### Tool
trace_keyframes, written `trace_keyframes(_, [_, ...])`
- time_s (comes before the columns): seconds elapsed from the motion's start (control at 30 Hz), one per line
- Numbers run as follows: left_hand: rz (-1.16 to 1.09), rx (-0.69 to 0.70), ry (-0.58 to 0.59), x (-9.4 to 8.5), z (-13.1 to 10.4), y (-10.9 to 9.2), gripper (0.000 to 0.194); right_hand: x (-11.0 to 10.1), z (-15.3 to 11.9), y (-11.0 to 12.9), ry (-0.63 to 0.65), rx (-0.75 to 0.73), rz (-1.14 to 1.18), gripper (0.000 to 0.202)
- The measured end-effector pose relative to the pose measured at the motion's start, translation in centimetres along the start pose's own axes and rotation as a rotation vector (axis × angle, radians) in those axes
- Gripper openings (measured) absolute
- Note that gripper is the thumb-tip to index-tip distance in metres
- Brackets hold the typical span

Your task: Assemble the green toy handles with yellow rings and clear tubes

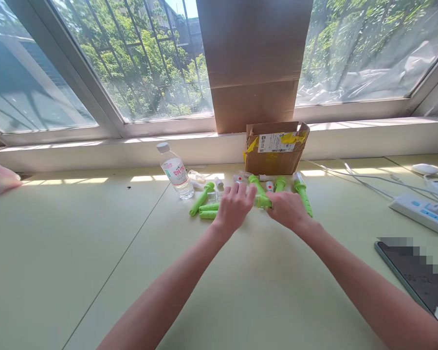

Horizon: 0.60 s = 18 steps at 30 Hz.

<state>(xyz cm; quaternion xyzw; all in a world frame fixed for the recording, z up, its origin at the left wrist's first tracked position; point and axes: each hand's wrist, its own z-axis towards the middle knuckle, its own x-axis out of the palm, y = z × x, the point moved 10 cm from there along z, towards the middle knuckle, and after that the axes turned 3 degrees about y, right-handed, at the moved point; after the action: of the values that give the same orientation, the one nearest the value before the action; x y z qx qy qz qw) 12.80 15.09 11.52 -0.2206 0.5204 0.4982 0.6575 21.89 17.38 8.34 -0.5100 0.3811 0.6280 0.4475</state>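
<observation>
Gripping the tube [263, 201], your left hand [235, 204] and right hand [286, 209] meet over the cluster of parts on the table [241, 291], near the far edge. The tube lies level between them, its clear section toward your left hand and its green end against your right fingers. Your left fingers are bent down and closed around the clear section, though their tips are hidden beneath the hand; your right fingers are narrow, curled in on the green end. Just left of your left hand, one green handle [201, 199] slants beside two stacked handles [209, 211] that lie flat, partly covered by the hand. Beyond your hands, a further handle [255, 182] tilts toward the tube, and white caps [269, 186] with red dots lie nearby. A short green piece [280, 183] stands behind your right hand, and a handle with a clear top [303, 197] lies to its right. The bottle [175, 171] stands at the left of the cluster, and the open box [274, 151] sits on its far side, by the window [142, 63]. Farther right are the power strip [421, 211] and, nearer you, the phone [412, 277].
</observation>
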Motion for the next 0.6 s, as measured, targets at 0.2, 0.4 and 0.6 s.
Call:
trace_keyframes(0.2, [-0.035, -0.152, -0.231, -2.1, -1.1, 2.2, 0.058, -0.1, -3.0, 2.4, 0.032, -0.219, 0.548, 0.050])
trace_keyframes(0.4, [-0.119, -0.120, -0.206, -0.6, -2.7, 0.7, 0.022, -1.7, -3.5, -0.3, -0.148, -0.125, 0.657, 0.047])
trace_keyframes(0.6, [-0.230, 0.105, 0.177, 4.2, -5.4, -5.2, 0.031, -3.3, -3.4, -8.2, -0.288, 0.310, 0.423, 0.050])
